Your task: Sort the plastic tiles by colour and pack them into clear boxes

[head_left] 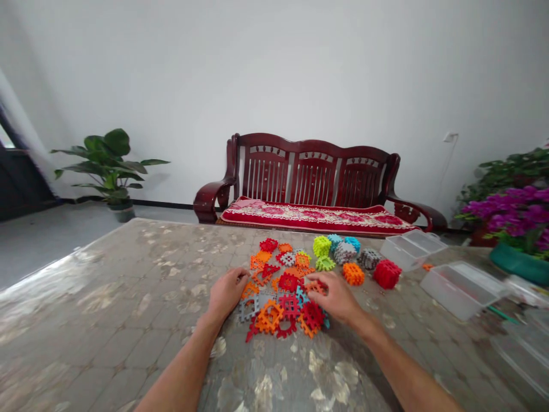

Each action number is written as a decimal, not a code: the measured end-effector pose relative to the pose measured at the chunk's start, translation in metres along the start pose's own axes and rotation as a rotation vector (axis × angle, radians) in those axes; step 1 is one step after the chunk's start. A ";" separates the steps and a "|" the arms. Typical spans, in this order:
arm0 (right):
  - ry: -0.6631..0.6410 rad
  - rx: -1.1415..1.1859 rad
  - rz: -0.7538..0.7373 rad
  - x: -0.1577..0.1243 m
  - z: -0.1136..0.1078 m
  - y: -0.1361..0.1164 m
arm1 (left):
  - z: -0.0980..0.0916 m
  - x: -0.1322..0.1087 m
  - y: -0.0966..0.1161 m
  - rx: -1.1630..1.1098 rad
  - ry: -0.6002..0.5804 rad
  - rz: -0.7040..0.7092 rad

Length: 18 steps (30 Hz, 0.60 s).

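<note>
A heap of flat interlocking plastic tiles [281,297], red, orange, grey and blue, lies on the patterned table [128,297]. My left hand [226,293] rests at the heap's left edge, fingers curled onto an orange tile. My right hand [337,296] lies on the heap's right side, fingers pinched on an orange tile [314,286]. Behind the heap stand several built cubes: a green one [321,246], a blue one [352,243], a grey one [343,252], an orange one [353,273] and a red one [386,273].
Two clear plastic boxes [412,249] [461,289] sit at the right of the table. A dark red wooden bench [313,189] stands behind it. A potted plant [109,169] is far left. Purple flowers [514,214] in a green pot stand at the right.
</note>
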State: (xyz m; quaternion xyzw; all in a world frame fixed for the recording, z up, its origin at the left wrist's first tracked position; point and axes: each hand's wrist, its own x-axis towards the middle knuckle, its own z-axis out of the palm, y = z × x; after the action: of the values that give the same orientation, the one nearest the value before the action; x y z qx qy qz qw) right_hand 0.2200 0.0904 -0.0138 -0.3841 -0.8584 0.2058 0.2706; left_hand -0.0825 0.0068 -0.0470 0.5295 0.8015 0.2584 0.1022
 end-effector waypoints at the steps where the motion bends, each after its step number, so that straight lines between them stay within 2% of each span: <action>1: -0.050 -0.015 -0.044 -0.005 0.008 -0.013 | 0.000 0.000 0.000 0.000 0.001 0.000; 5: -0.171 -0.114 -0.118 -0.013 0.024 -0.041 | 0.001 0.000 -0.001 -0.005 0.005 0.003; 9: -0.184 -0.164 -0.068 -0.011 0.030 -0.045 | -0.001 0.000 0.001 -0.012 0.006 0.007; 14: -0.095 -0.124 0.027 -0.010 0.033 -0.038 | -0.002 -0.001 0.003 -0.013 0.002 0.011; 18: 0.010 0.062 0.081 -0.009 0.039 -0.027 | -0.002 -0.002 0.003 -0.010 -0.003 0.011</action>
State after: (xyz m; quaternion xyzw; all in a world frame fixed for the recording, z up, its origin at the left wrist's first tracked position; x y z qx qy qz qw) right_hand 0.1862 0.0607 -0.0313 -0.4111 -0.8339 0.2413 0.2783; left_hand -0.0803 0.0055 -0.0439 0.5337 0.7971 0.2622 0.1049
